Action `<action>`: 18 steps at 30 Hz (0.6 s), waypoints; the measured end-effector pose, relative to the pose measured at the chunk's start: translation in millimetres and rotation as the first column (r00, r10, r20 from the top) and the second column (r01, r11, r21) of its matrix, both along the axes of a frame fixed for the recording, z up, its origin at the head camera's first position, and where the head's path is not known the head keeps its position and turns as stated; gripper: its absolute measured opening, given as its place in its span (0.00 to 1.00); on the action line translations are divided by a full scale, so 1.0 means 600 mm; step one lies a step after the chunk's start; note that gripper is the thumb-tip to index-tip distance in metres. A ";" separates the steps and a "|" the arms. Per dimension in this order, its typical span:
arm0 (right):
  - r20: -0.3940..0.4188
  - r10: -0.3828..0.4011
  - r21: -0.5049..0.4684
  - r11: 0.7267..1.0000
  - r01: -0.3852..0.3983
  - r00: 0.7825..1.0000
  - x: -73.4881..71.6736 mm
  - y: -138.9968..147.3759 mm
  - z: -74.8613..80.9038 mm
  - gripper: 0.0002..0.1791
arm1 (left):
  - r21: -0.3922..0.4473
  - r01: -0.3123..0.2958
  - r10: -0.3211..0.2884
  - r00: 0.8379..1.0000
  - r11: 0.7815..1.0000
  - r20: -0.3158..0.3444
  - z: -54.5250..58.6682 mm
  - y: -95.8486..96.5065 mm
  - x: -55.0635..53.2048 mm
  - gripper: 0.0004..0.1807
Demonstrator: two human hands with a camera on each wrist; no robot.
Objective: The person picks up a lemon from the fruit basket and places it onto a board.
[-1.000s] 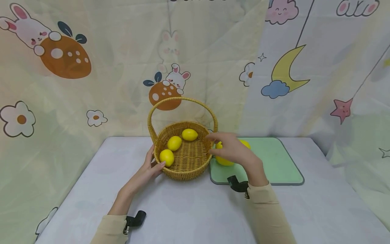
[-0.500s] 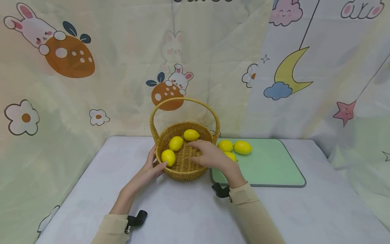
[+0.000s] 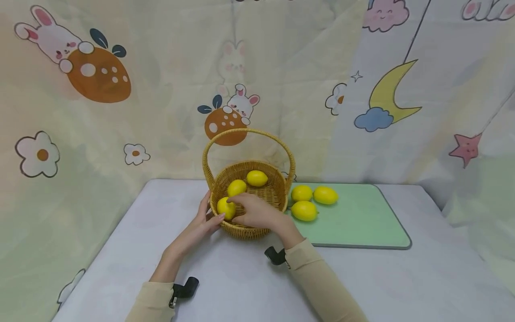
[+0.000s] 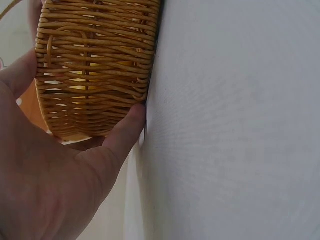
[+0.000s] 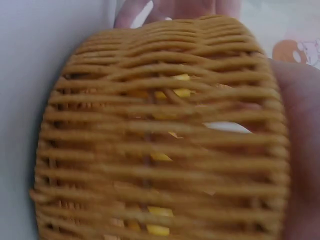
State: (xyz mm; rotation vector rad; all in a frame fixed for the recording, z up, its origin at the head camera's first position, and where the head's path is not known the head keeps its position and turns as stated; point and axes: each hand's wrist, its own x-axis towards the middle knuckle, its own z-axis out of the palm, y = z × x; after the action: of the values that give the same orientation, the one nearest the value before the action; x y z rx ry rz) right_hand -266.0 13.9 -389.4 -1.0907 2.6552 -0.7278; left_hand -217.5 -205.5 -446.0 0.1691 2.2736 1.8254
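Observation:
A woven wicker basket (image 3: 249, 231) with a tall arched handle stands on the table, three yellow lemons visible inside. My left hand (image 3: 203, 226) holds its left side, thumb at the front rim and fingers against the outer wall; the left wrist view shows a fingertip low on the weave, by the table. Over the front rim, my right hand (image 3: 257, 212) reaches into the basket. Its parted thumb and fingers are right at the edge of the front-left lemon (image 3: 225, 208). Another lemon (image 3: 237, 187) lies just behind, and a third lemon (image 3: 257, 178) sits farther back.
A pale green board (image 3: 362, 219) with a grey edge lies right of the basket. On its left part are three lemons (image 3: 304, 211). The white-covered table (image 3: 225, 277) meets a printed cloth backdrop (image 3: 169, 89) at its far edge.
My right hand has moved left from over the board, across the basket's rim, to the front-left lemon inside. The lemons on the board are now uncovered. My left hand stays on the basket.

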 end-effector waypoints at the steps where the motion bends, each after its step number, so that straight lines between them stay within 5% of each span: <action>1: 0.004 -0.001 -0.003 1.000 0.001 1.000 0.000 -0.006 -0.001 0.31 | 0.003 -0.002 0.002 1.000 1.000 0.001 0.001 -0.001 0.001 0.50; 8: 0.044 0.020 0.000 1.000 -0.020 0.999 -0.002 -0.024 -0.014 0.32 | 0.001 0.003 -0.003 1.000 1.000 0.002 0.000 0.001 0.002 0.51; 18: 0.018 0.091 -0.028 0.995 -0.091 0.996 -0.009 -0.025 -0.015 0.21 | -0.020 -0.022 0.022 1.000 1.000 0.001 0.007 0.002 0.004 0.51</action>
State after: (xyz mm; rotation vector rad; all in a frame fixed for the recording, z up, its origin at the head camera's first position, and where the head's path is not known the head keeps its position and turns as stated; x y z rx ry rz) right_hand -271.6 -0.8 -398.1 -1.1968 2.5679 -0.7541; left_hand -215.3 -204.3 -442.0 0.1406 2.3004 1.8126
